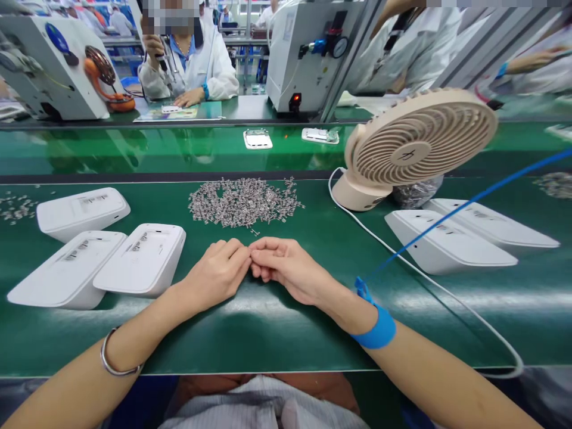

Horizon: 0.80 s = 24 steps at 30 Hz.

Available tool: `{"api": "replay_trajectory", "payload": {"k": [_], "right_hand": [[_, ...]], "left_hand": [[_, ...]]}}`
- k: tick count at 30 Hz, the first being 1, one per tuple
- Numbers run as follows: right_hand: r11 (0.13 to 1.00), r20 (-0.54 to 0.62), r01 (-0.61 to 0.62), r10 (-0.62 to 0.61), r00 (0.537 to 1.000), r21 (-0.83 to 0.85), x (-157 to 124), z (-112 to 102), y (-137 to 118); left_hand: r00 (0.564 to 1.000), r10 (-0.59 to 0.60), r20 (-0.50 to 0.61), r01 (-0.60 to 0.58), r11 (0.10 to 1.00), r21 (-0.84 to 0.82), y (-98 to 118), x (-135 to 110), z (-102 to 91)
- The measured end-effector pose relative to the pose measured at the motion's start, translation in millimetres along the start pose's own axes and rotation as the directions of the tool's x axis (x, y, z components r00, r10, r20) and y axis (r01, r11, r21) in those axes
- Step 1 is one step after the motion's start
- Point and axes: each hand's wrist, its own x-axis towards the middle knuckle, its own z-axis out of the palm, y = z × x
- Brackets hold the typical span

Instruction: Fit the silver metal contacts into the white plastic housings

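Note:
My left hand (217,273) and my right hand (286,265) rest on the green mat (268,333), fingertips touching each other in the middle. Both have fingers curled and pressed together; whatever lies between the fingertips is too small to make out. A pile of several small metal parts (243,201) lies just beyond the hands. My right wrist wears a blue strap (378,328) with a blue cord (469,202) running up to the right. A metal bangle (114,360) circles my left wrist.
Three white plastic housings (143,259) lie left of the hands, two more (447,241) at the right. A beige desk fan (415,143) with a white cable (447,292) stands right of centre. Behind runs a green conveyor (179,149) with small white units (258,139); a co-worker in white sits opposite.

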Motion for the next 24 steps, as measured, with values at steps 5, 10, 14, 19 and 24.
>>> {"api": "replay_trajectory", "payload": {"k": [5,10,14,19,24], "right_hand": [[0.841,0.012,0.308,-0.338,0.941,-0.444,-1,-5,2],[0.193,0.159,0.439,-0.747,0.646,-0.877,3,-13,10],[0.204,0.071,0.392,-0.809,0.584,-0.897,15,-29,5],[0.172,-0.081,0.255,-0.94,0.332,-0.951,9,-64,-26],[0.271,-0.28,-0.105,-0.957,0.075,-0.957,-40,-131,-30]], "left_hand": [[0.978,-0.206,0.011,0.204,0.956,-0.212,0,4,-4.5],[0.911,-0.405,0.073,0.399,0.825,-0.401,-7,11,-10.3],[0.861,-0.505,0.06,0.466,0.737,-0.49,-14,15,-6.6],[0.858,-0.506,0.085,0.474,0.716,-0.512,-14,17,-5.6],[0.878,-0.477,0.034,0.446,0.791,-0.418,-14,13,-5.3]]}}
